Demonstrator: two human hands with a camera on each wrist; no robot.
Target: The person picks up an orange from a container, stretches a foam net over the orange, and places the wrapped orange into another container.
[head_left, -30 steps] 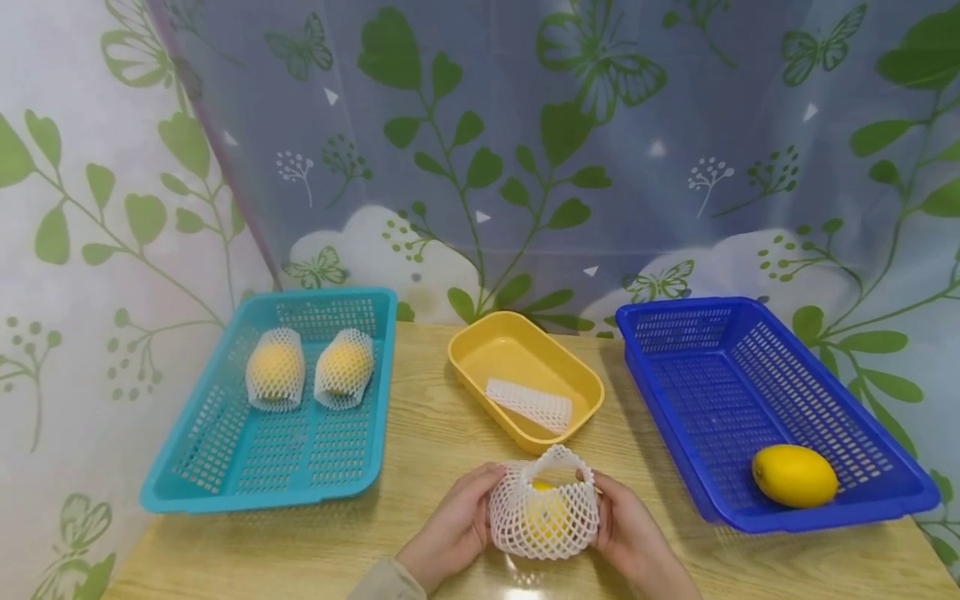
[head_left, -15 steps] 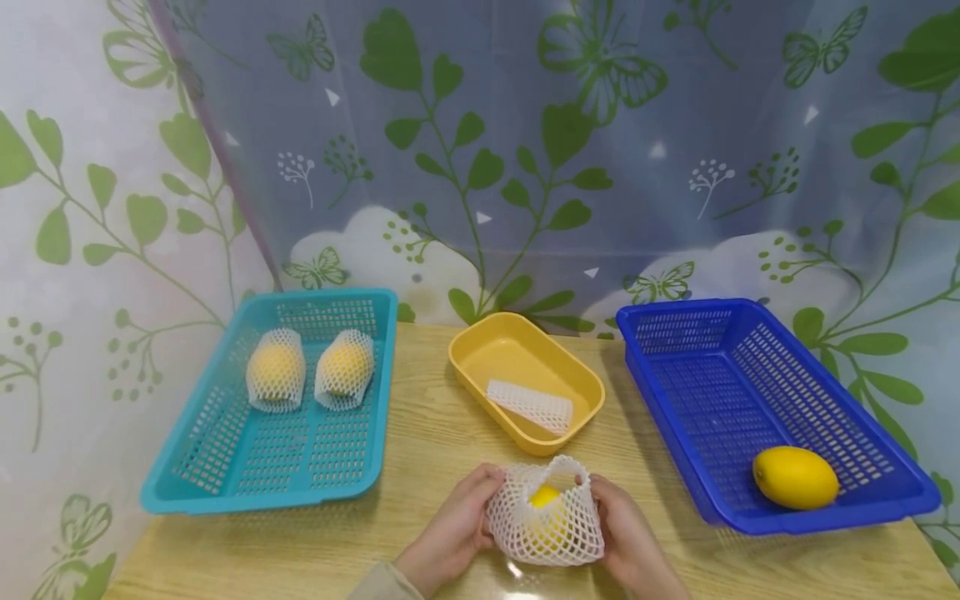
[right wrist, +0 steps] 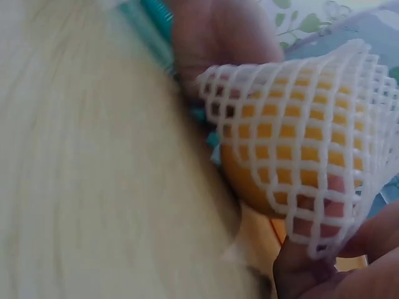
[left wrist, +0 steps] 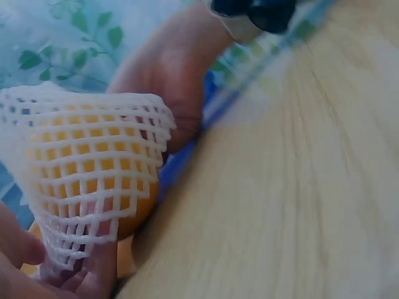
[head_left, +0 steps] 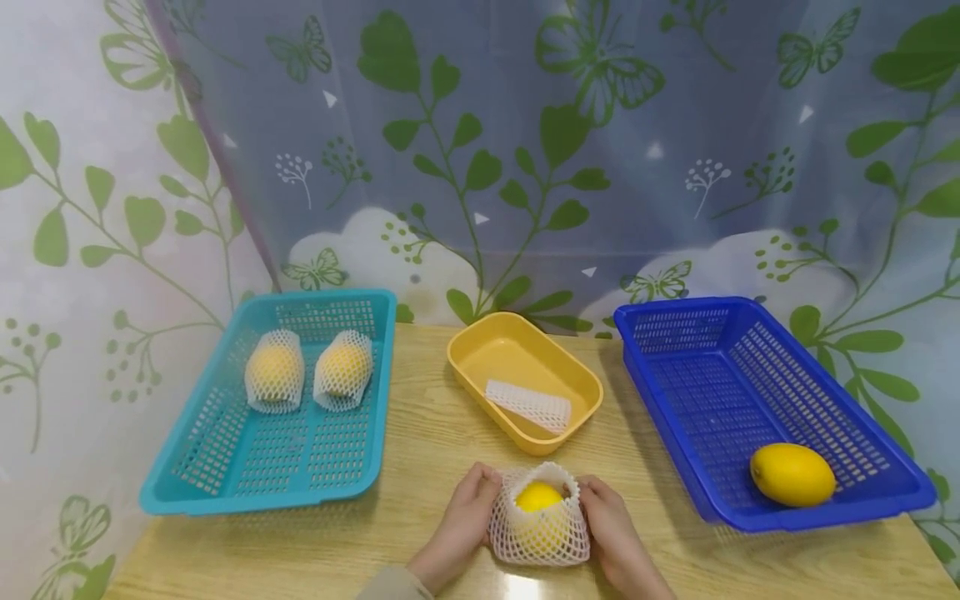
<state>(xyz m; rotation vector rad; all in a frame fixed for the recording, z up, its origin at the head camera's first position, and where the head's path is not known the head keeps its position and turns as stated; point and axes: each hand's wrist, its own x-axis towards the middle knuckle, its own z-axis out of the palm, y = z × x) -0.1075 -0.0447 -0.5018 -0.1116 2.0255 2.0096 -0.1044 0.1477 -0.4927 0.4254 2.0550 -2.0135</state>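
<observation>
A white foam net sleeve [head_left: 504, 537] surrounds a yellow lemon [head_left: 538, 497] close over the near part of the table. The lemon's top shows through the sleeve's upper opening. From the left, my left hand [head_left: 467, 518] pinches the sleeve's edge between thumb and fingers. My right hand [head_left: 617, 533] pinches the opposite edge. In the left wrist view, the mesh [left wrist: 93, 146] stretches over the lemon, with a bare strip of its lower side showing. The right wrist view shows fingertips behind the mesh [right wrist: 305, 134] at its lower corner.
A yellow tray [head_left: 480, 333] behind the hands holds a flat foam net sleeve [head_left: 528, 404]. In the teal basket [head_left: 262, 504] at left lie two net-wrapped lemons [head_left: 275, 371]. The blue basket [head_left: 667, 425] at right holds a bare lemon [head_left: 792, 475]. A patterned curtain [head_left: 487, 167] hangs behind the wooden table [head_left: 420, 450].
The sleeve's upper opening has turned and spread, so more of the lemon's top shows. My right hand has shifted slightly left, towards the left hand. The baskets and tray stay put.
</observation>
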